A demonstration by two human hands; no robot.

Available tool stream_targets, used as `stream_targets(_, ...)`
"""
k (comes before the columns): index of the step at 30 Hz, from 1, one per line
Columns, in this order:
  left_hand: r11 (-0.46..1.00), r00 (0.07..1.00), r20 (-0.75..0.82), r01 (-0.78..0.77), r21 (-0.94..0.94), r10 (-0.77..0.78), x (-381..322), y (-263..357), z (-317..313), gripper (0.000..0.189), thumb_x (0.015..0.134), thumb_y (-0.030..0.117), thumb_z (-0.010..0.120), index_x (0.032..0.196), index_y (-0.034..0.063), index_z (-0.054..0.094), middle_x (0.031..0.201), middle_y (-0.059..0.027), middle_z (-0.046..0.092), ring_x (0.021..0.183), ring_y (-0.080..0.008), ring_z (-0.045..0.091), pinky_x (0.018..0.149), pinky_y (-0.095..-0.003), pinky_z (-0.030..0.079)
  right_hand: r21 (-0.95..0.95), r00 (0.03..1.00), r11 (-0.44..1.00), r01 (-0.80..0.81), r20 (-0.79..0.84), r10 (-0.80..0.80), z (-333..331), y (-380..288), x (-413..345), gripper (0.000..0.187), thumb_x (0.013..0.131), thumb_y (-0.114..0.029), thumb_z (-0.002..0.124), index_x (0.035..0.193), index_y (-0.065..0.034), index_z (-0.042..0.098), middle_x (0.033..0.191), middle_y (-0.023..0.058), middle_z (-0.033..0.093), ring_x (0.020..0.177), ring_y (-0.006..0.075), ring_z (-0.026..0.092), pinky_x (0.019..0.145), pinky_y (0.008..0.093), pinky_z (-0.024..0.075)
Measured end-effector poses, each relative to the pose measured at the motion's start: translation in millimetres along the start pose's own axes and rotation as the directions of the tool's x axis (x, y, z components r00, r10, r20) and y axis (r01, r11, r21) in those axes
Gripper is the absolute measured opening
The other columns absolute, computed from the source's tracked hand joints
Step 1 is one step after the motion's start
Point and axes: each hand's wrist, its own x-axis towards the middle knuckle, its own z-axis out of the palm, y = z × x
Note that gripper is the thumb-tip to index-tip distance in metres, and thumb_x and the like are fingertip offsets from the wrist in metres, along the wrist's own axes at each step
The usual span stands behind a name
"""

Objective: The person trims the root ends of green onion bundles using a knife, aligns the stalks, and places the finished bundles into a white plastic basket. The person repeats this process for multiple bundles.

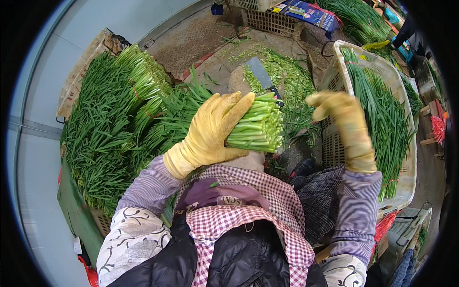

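A bunch of garlic chives (256, 123) lies in my left hand (215, 125), which wears a yellow rubber glove. Its pale cut stem ends face right, and the leaves trail off to the left. My right hand (339, 111), gloved alike and blurred, is raised beside the white crate with its fingers bent and slightly apart; I see nothing in it. Just beyond the bunch, a cleaver (259, 71) with a black handle rests among chopped stem trimmings (287, 68). A rounded tan surface (237, 80) shows beside the blade.
On the left, a large heap of chives (104, 122), some tied with red bands, leans by a pale wall (39, 150). A white plastic crate (410, 172) at right holds tied green bundles (383, 118). Behind stand another crate (272, 23) and more greens (358, 18).
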Motion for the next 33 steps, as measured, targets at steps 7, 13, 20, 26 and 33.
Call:
stream_targets(7,0.992,0.993,0.056,0.095,0.087,-0.100,12.8,7.4,5.7,0.124,0.056,0.036,0.097,0.159,0.0036,0.035,0.131,-0.0176,0.062,0.114,-0.0374,0.062,0.100,-0.0450,0.049,-0.438,0.926,0.896,0.065,-0.308,-0.218,33.7,16.1,-35.6,0.020,0.085,-0.023,0.082,0.095,-0.0065,0.079,0.094,0.0150,0.075,0.090,0.0331,0.073,0.081,0.0387,0.0570)
stream_targets(13,0.966,0.976,0.083,0.185,0.178,-0.202,22.2,16.2,17.0,0.127,0.055,0.031,0.093,0.162,0.0067,0.030,0.128,-0.0165,0.061,0.110,-0.0374,0.062,0.095,-0.0459,0.050,-0.609,0.812,0.750,0.257,-0.285,-0.510,95.9,-22.1,-53.8,0.037,0.083,-0.040,0.082,0.069,-0.0130,0.061,0.065,0.0061,0.059,0.059,0.0285,0.061,0.054,0.0408,0.0472)
stream_targets(20,0.917,0.971,0.083,0.184,0.354,-0.226,23.6,27.0,26.0,0.126,0.057,0.039,0.092,0.164,0.0153,0.028,0.120,-0.0191,0.060,0.097,-0.0340,0.060,0.091,-0.0457,0.050,-0.652,0.800,0.755,0.060,-0.421,-0.427,137.5,-10.8,-43.8,0.037,0.086,-0.037,0.080,0.068,-0.0089,0.063,0.065,0.0098,0.063,0.059,0.0319,0.064,0.056,0.0418,0.0500)
stream_targets(26,0.923,0.974,0.058,0.188,0.337,-0.220,20.1,28.1,23.2,0.125,0.055,0.027,0.092,0.162,0.0115,0.030,0.126,-0.0182,0.059,0.111,-0.0375,0.061,0.098,-0.0471,0.049,-0.633,0.811,0.774,0.022,-0.441,-0.384,113.2,-4.1,-48.1,0.027,0.090,-0.028,0.071,0.070,-0.0098,0.066,0.067,0.0115,0.067,0.059,0.0335,0.067,0.058,0.0463,0.0522)
stream_targets(33,0.979,0.982,0.083,0.177,-0.104,-0.168,18.4,-2.2,2.3,0.133,0.054,0.034,0.098,0.165,0.0155,0.026,0.143,-0.0202,0.056,0.128,-0.0405,0.057,0.109,-0.0451,0.046,-0.049,0.908,0.981,-0.188,-0.389,0.155,28.6,25.8,-57.4,0.033,0.094,-0.039,0.072,0.081,-0.0082,0.074,0.072,0.0111,0.070,0.064,0.0310,0.065,0.067,0.0395,0.0538)
